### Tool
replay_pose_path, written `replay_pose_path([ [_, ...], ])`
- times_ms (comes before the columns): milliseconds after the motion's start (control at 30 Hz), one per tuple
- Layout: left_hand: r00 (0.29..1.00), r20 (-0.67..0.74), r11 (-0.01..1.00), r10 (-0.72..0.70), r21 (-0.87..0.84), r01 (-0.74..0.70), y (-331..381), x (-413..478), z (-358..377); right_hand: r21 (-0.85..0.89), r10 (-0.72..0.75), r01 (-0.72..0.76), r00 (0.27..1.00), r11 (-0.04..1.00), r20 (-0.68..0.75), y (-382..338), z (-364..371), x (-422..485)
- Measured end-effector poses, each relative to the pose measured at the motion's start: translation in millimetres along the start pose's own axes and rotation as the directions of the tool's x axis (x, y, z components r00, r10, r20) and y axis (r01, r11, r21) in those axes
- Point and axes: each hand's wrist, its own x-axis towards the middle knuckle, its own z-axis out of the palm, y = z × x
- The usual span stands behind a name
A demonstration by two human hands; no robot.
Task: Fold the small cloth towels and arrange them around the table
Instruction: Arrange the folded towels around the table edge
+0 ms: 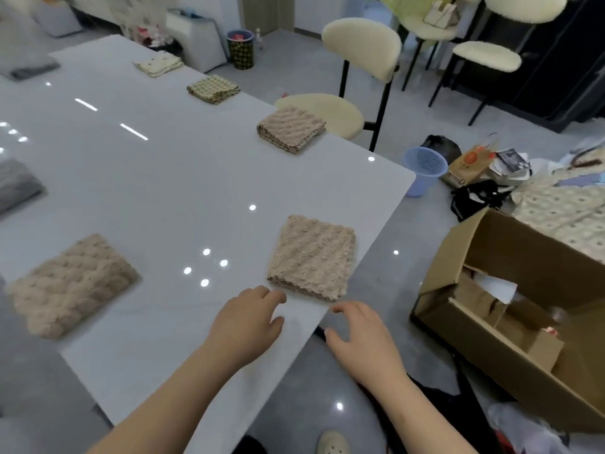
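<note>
A folded beige towel (314, 257) lies near the right edge of the white table (157, 178). My left hand (248, 319) hovers just below its near left corner with relaxed fingers, holding nothing. My right hand (360, 332) is past the table's edge below the towel's near right corner, fingers loose, also free of it. Other folded towels sit around the table: a beige one (70, 283) at the near left, a beige one (290, 129), a checked one (212, 89) and a pale one (159, 64) along the far right edge, and grey ones (16, 185) (29, 65) on the left.
A cream stool (322, 113) stands against the table's right side, with more chairs (484, 57) behind. On the floor to the right are an open cardboard box (510, 309), a blue plastic basket (424, 170), bags and patterned cloth (563, 204).
</note>
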Motion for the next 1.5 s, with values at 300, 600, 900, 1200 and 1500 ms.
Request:
replay_pose_path([
  [300,0.910,-0.220,0.880,-0.351,-0.409,0.241,7.8,33.3,4.5,0.135,-0.028,0.032,0.999,0.990,-0.030,10.4,-18.4,50.0],
  [600,0.877,0.183,0.626,-0.445,-0.636,0.451,0.8,77.9,-5.9,0.175,0.019,-0.031,0.997,0.984,0.069,-4.3,-25.0,107.2],
  [900,0.803,0.174,0.604,-0.570,-0.574,0.553,2.0,86.2,-20.7,-0.084,-0.211,0.224,0.967,0.971,0.143,-10.5,-47.5,163.1],
  [1200,0.429,0.159,0.149,-0.889,-0.785,0.601,36.5,65.9,11.6,0.090,-0.314,0.304,0.860,0.948,0.403,3.3,-46.6,187.3],
  [1500,0.406,0.101,0.179,-0.908,-0.783,0.595,68.6,62.7,30.8,-0.015,-0.491,0.564,0.733,0.826,0.471,-7.4,-50.4,201.9],
])
